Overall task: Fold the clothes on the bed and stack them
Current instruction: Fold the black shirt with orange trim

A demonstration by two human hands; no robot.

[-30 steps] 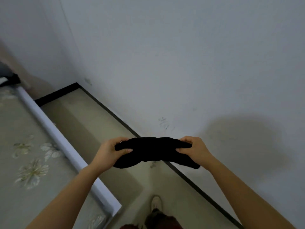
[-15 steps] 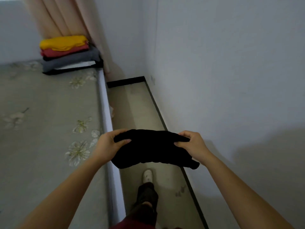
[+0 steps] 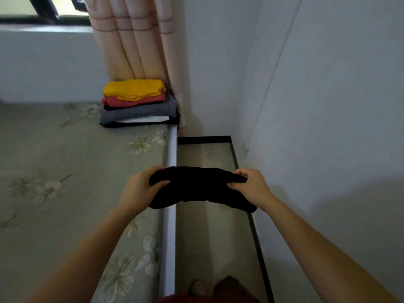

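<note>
A folded black garment [image 3: 196, 189] hangs in the air over the bed's right edge and the floor gap. My left hand [image 3: 141, 189] grips its left end and my right hand [image 3: 251, 188] grips its right end, thumbs on top. A stack of folded clothes [image 3: 137, 103] sits at the bed's far right corner, with yellow on top, then red, grey, white and black. The bed [image 3: 65, 171] has a grey-green floral sheet.
A narrow strip of floor [image 3: 207, 237] runs between the bed's white side [image 3: 171, 154] and the white wall [image 3: 328, 127]. A peach curtain [image 3: 135, 40] hangs behind the stack. A window sill is at the top left. My legs show at the bottom.
The view has swung left from the wall toward the bed, bringing the clothes stack and curtain into sight. Both hands keep the same hold on the black garment.
</note>
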